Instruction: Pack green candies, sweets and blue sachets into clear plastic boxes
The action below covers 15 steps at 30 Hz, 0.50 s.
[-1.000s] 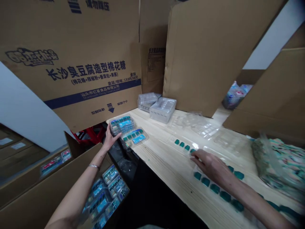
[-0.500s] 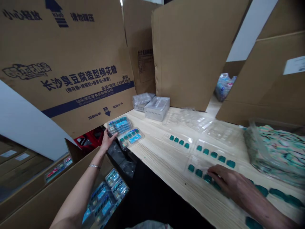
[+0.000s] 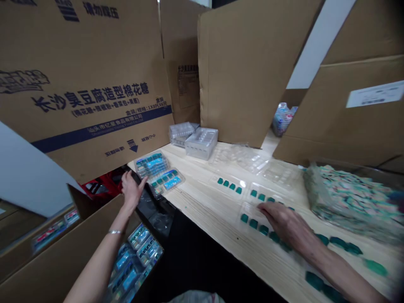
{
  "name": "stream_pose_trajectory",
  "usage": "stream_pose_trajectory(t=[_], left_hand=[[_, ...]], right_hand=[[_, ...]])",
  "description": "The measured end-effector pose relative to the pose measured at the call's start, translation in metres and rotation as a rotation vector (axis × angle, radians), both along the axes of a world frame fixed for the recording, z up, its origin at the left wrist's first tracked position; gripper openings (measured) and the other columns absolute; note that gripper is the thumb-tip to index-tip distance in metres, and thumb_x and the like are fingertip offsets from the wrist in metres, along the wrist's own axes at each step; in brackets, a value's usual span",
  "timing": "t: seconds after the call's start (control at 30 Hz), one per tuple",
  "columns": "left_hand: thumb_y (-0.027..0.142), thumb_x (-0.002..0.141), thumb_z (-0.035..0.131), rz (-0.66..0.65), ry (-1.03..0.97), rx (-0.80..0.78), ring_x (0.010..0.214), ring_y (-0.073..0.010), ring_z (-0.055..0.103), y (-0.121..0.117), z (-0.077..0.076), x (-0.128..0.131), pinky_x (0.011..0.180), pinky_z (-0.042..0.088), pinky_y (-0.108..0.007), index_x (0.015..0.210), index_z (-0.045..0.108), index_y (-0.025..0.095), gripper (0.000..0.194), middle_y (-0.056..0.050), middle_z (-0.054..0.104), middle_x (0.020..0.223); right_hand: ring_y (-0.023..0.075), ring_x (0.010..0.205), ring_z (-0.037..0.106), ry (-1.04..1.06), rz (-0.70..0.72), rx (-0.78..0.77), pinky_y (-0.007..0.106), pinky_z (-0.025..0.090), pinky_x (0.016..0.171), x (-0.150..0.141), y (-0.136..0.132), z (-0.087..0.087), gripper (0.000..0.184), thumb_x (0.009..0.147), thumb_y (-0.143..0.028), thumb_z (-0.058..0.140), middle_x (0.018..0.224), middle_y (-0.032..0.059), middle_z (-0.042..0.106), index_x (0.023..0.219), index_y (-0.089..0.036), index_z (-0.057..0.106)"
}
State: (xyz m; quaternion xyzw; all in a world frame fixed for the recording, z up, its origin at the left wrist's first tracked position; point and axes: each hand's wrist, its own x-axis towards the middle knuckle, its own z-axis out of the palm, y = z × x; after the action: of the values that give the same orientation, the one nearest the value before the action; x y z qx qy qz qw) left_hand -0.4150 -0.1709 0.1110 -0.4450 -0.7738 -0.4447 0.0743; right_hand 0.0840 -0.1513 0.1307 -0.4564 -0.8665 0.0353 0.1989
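My left hand (image 3: 131, 191) is raised at the table's near edge, fingers spread and holding nothing. It is just apart from a stack of filled blister packs (image 3: 151, 165) and a single pack with teal pieces (image 3: 166, 181). My right hand (image 3: 280, 221) lies flat on a transparent plastic tray (image 3: 249, 212) of teal pieces, partly covering it. Another tray with a row of teal pieces (image 3: 227, 183) sits beyond that hand. Loose teal pieces (image 3: 337, 242) lie on the wood to its right.
The light wooden table (image 3: 202, 214) is hemmed by upright cardboard boxes (image 3: 240, 71). Stacked plastic trays (image 3: 201, 143) stand at the back. A heap of colourful packets (image 3: 350, 198) is at right. A carton of blister packs (image 3: 135, 261) sits below the near edge.
My left hand has lifted off the stack of packs and its fingers have spread. My right hand has slid up the table over the tray of teal pieces. The view has swung slightly.
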Motion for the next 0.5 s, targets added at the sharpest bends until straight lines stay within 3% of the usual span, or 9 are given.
stream_pose_trajectory(t=[0.07, 0.1, 0.2, 0.27, 0.4, 0.5], left_hand=[[0.045, 0.081, 0.055, 0.012, 0.151, 0.053, 0.128, -0.0389, 0.034, -0.005, 0.007, 0.024, 0.102, 0.029, -0.058, 0.132, 0.039, 0.011, 0.063, -0.022, 0.035, 0.139], [0.044, 0.083, 0.052, -0.056, 0.182, 0.076, 0.123, -0.0354, 0.041, -0.004, 0.009, 0.040, 0.100, 0.033, -0.054, 0.129, 0.043, 0.013, 0.056, -0.019, 0.041, 0.134], [0.038, 0.089, 0.044, -0.528, 0.081, -0.055, 0.091, -0.0224, 0.060, 0.016, 0.009, 0.099, 0.084, 0.048, -0.037, 0.109, 0.056, 0.017, 0.031, -0.009, 0.062, 0.102], [0.033, 0.090, 0.041, -0.793, 0.063, -0.244, 0.084, -0.0186, 0.062, 0.041, 0.003, 0.143, 0.079, 0.049, -0.032, 0.103, 0.058, 0.018, 0.026, -0.007, 0.065, 0.097], [0.022, 0.088, 0.044, -0.844, 0.100, -0.279, 0.097, -0.0204, 0.059, 0.097, -0.013, 0.205, 0.086, 0.045, -0.033, 0.112, 0.055, 0.013, 0.029, -0.013, 0.063, 0.108], [0.021, 0.085, 0.049, -0.822, 0.136, -0.310, 0.099, -0.0240, 0.058, 0.125, -0.021, 0.219, 0.086, 0.043, -0.036, 0.107, 0.057, 0.010, 0.027, -0.015, 0.064, 0.103]], right_hand=[[0.0209, 0.089, 0.065, -0.024, -0.015, -0.005, 0.033, 0.051, 0.078, -0.004, 0.008, 0.006, 0.031, 0.090, -0.022, 0.036, 0.094, 0.0090, 0.070, 0.094, -0.020, 0.067], [0.0210, 0.092, 0.064, -0.033, -0.014, -0.003, 0.034, 0.050, 0.082, -0.009, 0.013, 0.009, 0.031, 0.090, -0.020, 0.036, 0.097, 0.0093, 0.069, 0.096, -0.018, 0.066], [0.0209, 0.101, 0.059, -0.068, 0.026, -0.002, 0.034, 0.044, 0.092, -0.033, 0.031, 0.015, 0.029, 0.089, -0.013, 0.038, 0.104, 0.0113, 0.067, 0.101, -0.014, 0.065], [0.0215, 0.105, 0.056, -0.129, 0.052, -0.044, 0.033, 0.042, 0.094, -0.053, 0.043, 0.015, 0.024, 0.088, -0.014, 0.043, 0.107, 0.0131, 0.064, 0.100, -0.011, 0.064], [0.0239, 0.109, 0.054, -0.234, 0.005, -0.160, 0.035, 0.041, 0.094, -0.082, 0.051, 0.008, 0.023, 0.086, -0.021, 0.055, 0.112, 0.0159, 0.061, 0.106, -0.011, 0.060], [0.0251, 0.110, 0.052, -0.274, -0.026, -0.180, 0.035, 0.042, 0.093, -0.089, 0.045, 0.002, 0.031, 0.084, -0.019, 0.058, 0.114, 0.0167, 0.059, 0.113, -0.010, 0.056]])
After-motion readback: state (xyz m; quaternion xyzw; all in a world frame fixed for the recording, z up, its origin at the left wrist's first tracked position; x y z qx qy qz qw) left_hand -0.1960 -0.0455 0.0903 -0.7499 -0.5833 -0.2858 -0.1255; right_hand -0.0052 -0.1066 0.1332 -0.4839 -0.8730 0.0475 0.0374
